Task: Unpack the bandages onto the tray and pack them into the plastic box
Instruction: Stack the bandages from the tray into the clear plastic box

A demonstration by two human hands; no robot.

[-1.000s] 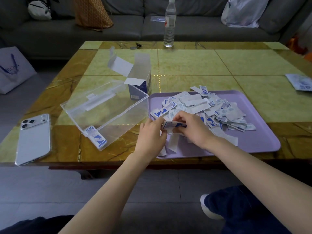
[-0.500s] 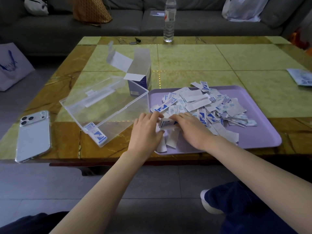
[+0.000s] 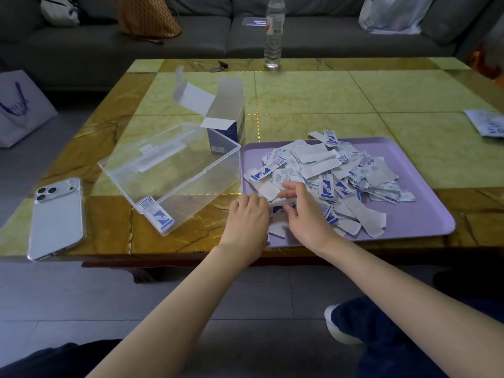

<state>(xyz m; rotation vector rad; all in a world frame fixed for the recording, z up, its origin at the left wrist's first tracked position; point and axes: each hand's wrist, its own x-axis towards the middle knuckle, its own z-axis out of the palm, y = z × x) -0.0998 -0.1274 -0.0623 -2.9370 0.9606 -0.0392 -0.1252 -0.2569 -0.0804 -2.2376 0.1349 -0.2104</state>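
A heap of white-and-blue wrapped bandages (image 3: pixel 335 170) lies on the lilac tray (image 3: pixel 425 214). At the tray's near left corner my left hand (image 3: pixel 249 218) and my right hand (image 3: pixel 305 214) meet over a small stack of bandages (image 3: pixel 281 207), which both hands pinch between the fingers. To the left stands the clear plastic box (image 3: pixel 174 173), lid open, with a few bandages (image 3: pixel 156 214) in its near corner. The opened cardboard bandage carton (image 3: pixel 223 115) stands behind it.
A phone (image 3: pixel 56 216) lies face down at the table's near left. A water bottle (image 3: pixel 274 34) stands at the far edge, with keys (image 3: pixel 218 66) nearby. A printed packet (image 3: pixel 488 124) lies at the right edge. A sofa with bags runs behind the table.
Both hands have lowered the small stack from just above the tray onto its near left corner. The fingers have spread slightly over it. The camera has tilted down a little.
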